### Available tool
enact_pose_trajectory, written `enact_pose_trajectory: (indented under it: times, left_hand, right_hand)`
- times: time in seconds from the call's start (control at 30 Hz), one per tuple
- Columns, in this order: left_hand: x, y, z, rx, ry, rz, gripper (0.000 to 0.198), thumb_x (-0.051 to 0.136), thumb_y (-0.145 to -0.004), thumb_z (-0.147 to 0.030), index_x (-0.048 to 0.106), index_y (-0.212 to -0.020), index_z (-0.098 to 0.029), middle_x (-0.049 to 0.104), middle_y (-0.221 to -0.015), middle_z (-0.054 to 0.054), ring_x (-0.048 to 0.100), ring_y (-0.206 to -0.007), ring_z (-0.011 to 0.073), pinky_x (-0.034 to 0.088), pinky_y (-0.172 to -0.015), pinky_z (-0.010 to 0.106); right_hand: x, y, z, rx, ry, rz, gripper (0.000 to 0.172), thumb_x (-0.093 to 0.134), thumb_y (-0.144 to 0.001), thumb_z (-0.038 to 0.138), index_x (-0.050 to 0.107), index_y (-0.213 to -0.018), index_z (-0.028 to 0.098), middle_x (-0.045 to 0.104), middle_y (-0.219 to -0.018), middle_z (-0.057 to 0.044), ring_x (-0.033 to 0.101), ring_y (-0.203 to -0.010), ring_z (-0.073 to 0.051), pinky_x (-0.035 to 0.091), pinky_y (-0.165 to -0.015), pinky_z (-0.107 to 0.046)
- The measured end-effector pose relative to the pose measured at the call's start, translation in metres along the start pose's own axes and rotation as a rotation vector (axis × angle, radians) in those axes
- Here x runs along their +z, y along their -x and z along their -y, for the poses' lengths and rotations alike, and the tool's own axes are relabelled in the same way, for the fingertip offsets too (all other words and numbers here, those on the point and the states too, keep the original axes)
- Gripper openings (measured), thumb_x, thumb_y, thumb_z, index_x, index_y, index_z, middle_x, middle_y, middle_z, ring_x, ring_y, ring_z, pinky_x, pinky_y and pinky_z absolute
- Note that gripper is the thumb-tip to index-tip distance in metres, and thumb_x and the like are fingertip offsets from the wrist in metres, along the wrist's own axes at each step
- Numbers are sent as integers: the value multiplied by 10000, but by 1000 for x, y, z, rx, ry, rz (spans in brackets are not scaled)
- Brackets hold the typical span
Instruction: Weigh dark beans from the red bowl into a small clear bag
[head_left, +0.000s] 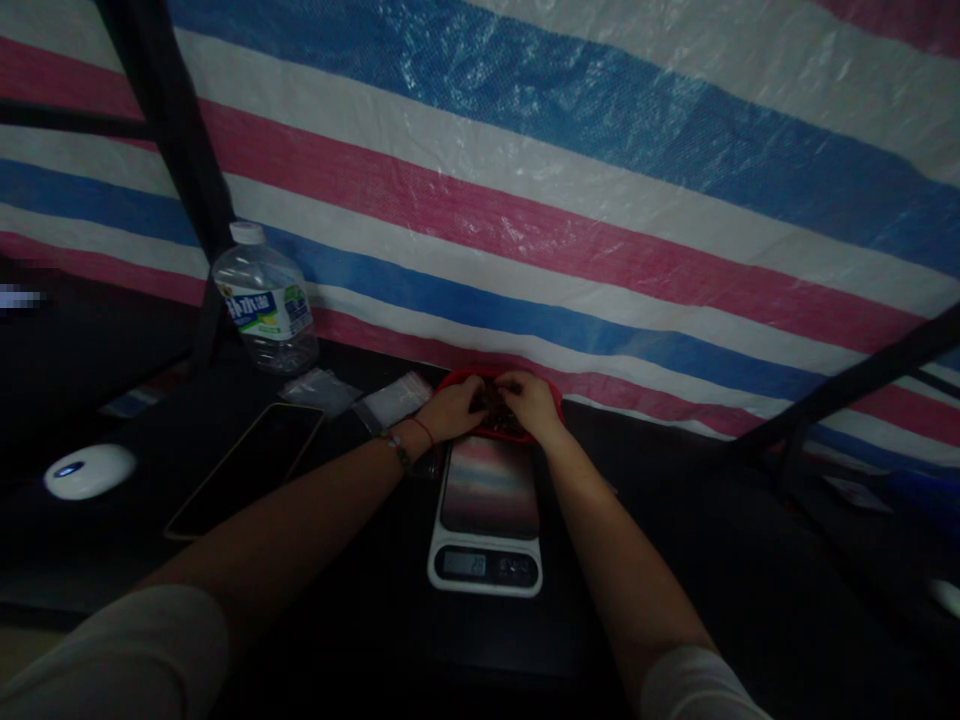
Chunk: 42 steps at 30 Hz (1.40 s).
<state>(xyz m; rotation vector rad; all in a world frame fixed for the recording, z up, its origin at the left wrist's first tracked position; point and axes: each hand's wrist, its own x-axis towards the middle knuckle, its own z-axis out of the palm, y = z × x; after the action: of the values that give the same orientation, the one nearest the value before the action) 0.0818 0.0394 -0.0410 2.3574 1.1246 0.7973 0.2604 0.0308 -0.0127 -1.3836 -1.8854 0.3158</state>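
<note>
In front of you are one white scale (pixel 491 490) and, just beyond it, one red tray (pixel 510 437); to the left, one bottle (pixel 266 305), one phone (pixel 247 470) and at least two plastic bags (pixel 394 398). The tray holds dark brown pieces (pixel 495 410), too small to count. Your left hand (pixel 456 408) and right hand (pixel 534 402) reach into it, fingers curled; I cannot tell whether either grips any.

Label (pixel 271 312) of the bottle (pixel 266 300), far left: Chinese characters, 水 legible. Display (pixel 465 565) of the scale (pixel 490 512), near centre: two digits, first 2, second blurred.
</note>
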Motion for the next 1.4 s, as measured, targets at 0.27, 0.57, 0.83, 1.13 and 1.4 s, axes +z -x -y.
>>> enact_pose_trajectory:
  times: [0.27,0.57,0.83,1.13,1.4]
  left_hand:
    - [-1,1,-1,3,31,-10,448,621,-776,-249,468,-1192,-181,671,-1072,93,656,-984,236,513,-863,347]
    - [1,0,1,34,27,-15,359,599,-775,-243,511,-1119,-187,676,-1032,74,659,-961,227,518,-857,339]
    - [1,1,1,8,32,-40,526,617,-760,-238,441,-1253,-184,665,-1096,89,653,-1002,233,514,-876,345]
    - [-1,0,-3,55,81,-86,567,626,-717,-218,481,-1263,-169,618,-1195,108,597,-1103,255,457,-987,403]
    - [-26,2,-27,257,109,93,434,632,-712,-221,569,-1136,-153,653,-1082,83,620,-984,215,480,-911,331]
  right_hand:
    - [3,1,-3,-15,-24,50,211,569,-735,71,714,-843,180,724,-870,-34,665,-804,-162,512,-777,-277]
    - [5,0,-6,-21,-5,51,198,585,-732,77,721,-832,180,722,-857,-42,660,-786,-170,505,-770,-286]
    - [3,0,-4,-62,30,29,254,516,-759,72,717,-865,184,714,-920,-51,640,-891,-189,485,-867,-332]
    - [-2,0,-2,11,68,0,342,427,-772,54,705,-923,184,714,-962,-38,636,-935,-174,471,-905,-298]
    - [-4,-1,-8,87,224,147,321,454,-785,49,718,-915,177,721,-965,-67,637,-933,-188,469,-872,-283]
